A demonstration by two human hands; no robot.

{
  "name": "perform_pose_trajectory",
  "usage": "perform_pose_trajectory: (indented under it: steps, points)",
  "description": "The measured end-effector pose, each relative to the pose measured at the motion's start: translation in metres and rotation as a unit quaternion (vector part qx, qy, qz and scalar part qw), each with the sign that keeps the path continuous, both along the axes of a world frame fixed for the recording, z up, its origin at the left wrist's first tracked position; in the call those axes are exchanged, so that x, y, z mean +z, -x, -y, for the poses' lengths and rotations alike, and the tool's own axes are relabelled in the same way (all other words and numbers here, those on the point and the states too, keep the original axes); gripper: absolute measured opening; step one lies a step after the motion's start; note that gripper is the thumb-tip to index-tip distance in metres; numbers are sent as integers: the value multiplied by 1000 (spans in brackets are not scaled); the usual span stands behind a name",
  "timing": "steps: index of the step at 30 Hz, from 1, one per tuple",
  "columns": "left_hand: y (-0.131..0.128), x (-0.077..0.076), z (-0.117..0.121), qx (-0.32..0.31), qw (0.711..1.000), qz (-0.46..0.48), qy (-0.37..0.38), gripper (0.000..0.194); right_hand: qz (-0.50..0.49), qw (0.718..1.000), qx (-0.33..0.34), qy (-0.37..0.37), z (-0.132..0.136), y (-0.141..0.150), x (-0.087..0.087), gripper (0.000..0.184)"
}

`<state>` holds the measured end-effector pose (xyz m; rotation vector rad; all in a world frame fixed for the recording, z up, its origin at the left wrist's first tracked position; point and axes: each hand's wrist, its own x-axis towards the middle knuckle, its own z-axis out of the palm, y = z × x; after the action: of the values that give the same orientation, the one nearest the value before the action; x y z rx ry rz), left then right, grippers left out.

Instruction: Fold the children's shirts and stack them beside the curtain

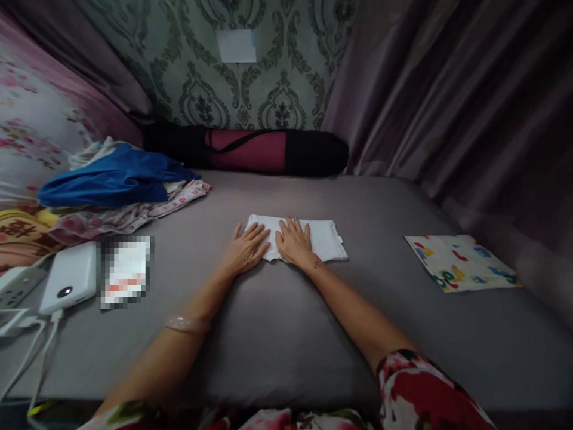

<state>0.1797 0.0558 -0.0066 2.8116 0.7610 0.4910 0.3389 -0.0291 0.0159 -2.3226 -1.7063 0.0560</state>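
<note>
A folded white cloth (323, 240), perhaps a garment, lies flat in the middle of the grey bed sheet (286, 322). My left hand (246, 248) rests palm down over its left end, fingers spread. Palm down near the cloth's middle is my right hand (295, 240), its fingers also apart. Both hands press on the fabric without gripping it. Parts of the cloth under my palms are hidden. A small tag sticks out at its right edge.
Left stands a pile of clothes with a blue garment (111, 176) on top. Nearer are a white power bank (70, 278), a power strip (20, 283) with cables, and a blurred packet (126, 272). A folded patterned cloth (463, 263) lies right; a long bag (250, 150) lies behind.
</note>
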Motion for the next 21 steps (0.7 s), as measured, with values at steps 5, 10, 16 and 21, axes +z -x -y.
perform_pose_trajectory:
  steps: [5,10,16,21]
  points:
    - [-1,-3,0,6,1000,10,-5,47,0,1000,-12,-18,17,-23,8,54]
    - [-1,-4,-1,13,1000,6,-6,47,-11,999,-37,-4,30,-33,-6,54]
    - [-1,-5,-2,25,1000,5,-12,48,-38,999,-23,14,29,-40,-7,55]
    - [0,-5,-2,25,1000,6,-9,48,-41,999,-16,25,44,-66,1,56]
